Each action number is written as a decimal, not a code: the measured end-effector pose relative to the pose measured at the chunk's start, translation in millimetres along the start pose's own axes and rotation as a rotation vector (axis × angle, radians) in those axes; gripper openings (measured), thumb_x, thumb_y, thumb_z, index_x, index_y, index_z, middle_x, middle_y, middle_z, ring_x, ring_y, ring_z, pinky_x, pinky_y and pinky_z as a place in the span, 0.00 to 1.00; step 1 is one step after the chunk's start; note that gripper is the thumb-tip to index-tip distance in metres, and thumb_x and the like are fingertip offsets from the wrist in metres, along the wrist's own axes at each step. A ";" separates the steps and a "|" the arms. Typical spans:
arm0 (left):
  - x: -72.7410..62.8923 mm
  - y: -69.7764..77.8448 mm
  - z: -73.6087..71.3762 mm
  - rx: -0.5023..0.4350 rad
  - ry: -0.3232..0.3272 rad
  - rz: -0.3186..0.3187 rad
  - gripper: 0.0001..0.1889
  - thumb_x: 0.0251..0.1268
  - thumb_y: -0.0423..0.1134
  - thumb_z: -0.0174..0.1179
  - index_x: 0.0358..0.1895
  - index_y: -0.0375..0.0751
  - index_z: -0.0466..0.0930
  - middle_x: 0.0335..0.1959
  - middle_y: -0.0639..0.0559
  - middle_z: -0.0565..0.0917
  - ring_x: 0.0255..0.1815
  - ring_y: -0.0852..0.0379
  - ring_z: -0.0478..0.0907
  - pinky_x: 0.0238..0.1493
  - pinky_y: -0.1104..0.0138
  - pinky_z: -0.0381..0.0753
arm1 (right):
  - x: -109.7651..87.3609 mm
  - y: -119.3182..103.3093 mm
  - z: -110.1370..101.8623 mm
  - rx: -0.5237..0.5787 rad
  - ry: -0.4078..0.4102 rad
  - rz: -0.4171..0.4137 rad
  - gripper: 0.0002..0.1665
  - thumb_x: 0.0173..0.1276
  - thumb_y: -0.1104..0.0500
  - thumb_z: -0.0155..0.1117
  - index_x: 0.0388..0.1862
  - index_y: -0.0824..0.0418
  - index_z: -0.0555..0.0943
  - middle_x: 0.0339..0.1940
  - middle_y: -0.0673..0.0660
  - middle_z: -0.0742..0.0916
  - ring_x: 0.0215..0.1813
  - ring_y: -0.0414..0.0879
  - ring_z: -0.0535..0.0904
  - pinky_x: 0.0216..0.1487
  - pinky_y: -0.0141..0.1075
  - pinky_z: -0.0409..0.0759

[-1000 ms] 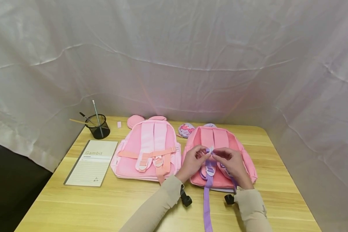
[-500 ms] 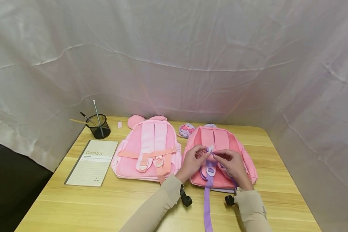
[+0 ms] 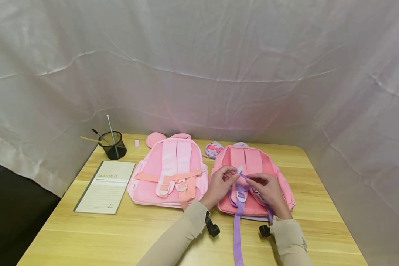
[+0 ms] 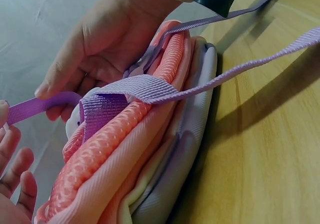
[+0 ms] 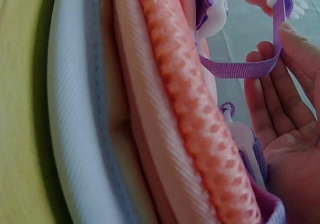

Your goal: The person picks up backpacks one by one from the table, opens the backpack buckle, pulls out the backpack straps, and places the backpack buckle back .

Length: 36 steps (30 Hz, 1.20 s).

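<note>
A coral-pink backpack (image 3: 268, 159) lies back side up on the table, both hands over its lower half. My left hand (image 3: 220, 184) pinches a small white buckle (image 3: 240, 169) at the end of a purple webbing strap (image 5: 240, 69). Just to the right, my right hand (image 3: 268, 190) pinches the same strap between thumb and fingers. The strap loops down from there toward the backpack in the right wrist view. A white strap adjuster (image 3: 241, 196) lies below the hands, and a long purple strap tail (image 3: 237, 236) runs from it toward the front of the table.
Left of the hands lies a light pink backpack (image 3: 153, 188) with orange straps. A notebook (image 3: 104, 188), a black mesh pen cup (image 3: 114, 150) and a small pink eraser (image 3: 137, 143) are farther left. A round purple pouch (image 3: 214, 149) sits behind the coral backpack.
The white buckle has shifted slightly up and left with my left hand. My right fingers have slid slightly down and right, and more purple strap shows between the hands.
</note>
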<state>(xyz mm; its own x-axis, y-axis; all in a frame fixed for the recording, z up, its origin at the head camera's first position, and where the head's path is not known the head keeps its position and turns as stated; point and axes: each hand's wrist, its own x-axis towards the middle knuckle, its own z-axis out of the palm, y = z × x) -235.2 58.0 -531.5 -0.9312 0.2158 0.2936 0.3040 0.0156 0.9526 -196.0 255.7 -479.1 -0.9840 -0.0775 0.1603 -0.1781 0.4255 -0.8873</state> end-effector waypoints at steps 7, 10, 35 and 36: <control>0.9 2.4 -1.5 0.006 0.001 -0.019 0.11 0.73 0.44 0.65 0.51 0.45 0.84 0.36 0.47 0.83 0.34 0.62 0.76 0.38 0.72 0.77 | 0.0 3.5 -1.1 -0.034 0.002 0.021 0.15 0.71 0.58 0.72 0.52 0.64 0.88 0.45 0.63 0.91 0.37 0.44 0.85 0.39 0.38 0.87; 0.8 3.6 -2.2 0.018 -0.009 -0.022 0.11 0.74 0.45 0.65 0.52 0.46 0.84 0.36 0.48 0.83 0.34 0.61 0.76 0.38 0.72 0.77 | 0.2 4.0 -1.2 -0.038 0.001 0.022 0.15 0.71 0.58 0.72 0.52 0.65 0.88 0.45 0.64 0.91 0.37 0.48 0.85 0.38 0.38 0.87; 6.7 13.3 -20.4 0.016 -0.041 -0.133 0.13 0.78 0.48 0.60 0.57 0.48 0.81 0.41 0.54 0.81 0.40 0.62 0.76 0.42 0.69 0.78 | 5.0 20.7 1.9 -0.003 -0.023 -0.012 0.12 0.70 0.63 0.72 0.50 0.66 0.88 0.44 0.66 0.91 0.37 0.39 0.85 0.38 0.42 0.88; 7.0 13.6 -21.5 0.009 -0.034 -0.129 0.13 0.78 0.48 0.60 0.57 0.47 0.81 0.41 0.54 0.81 0.40 0.62 0.76 0.41 0.70 0.78 | 5.9 25.0 2.3 0.001 -0.022 -0.015 0.12 0.70 0.63 0.72 0.50 0.66 0.88 0.44 0.66 0.91 0.37 0.39 0.85 0.38 0.42 0.88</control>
<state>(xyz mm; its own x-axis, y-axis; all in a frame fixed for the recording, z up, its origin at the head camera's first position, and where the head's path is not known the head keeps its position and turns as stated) -242.0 38.8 -514.8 -0.9554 0.2442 0.1658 0.1842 0.0542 0.9814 -206.2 263.9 -501.4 -0.9809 -0.1039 0.1642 -0.1930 0.4228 -0.8854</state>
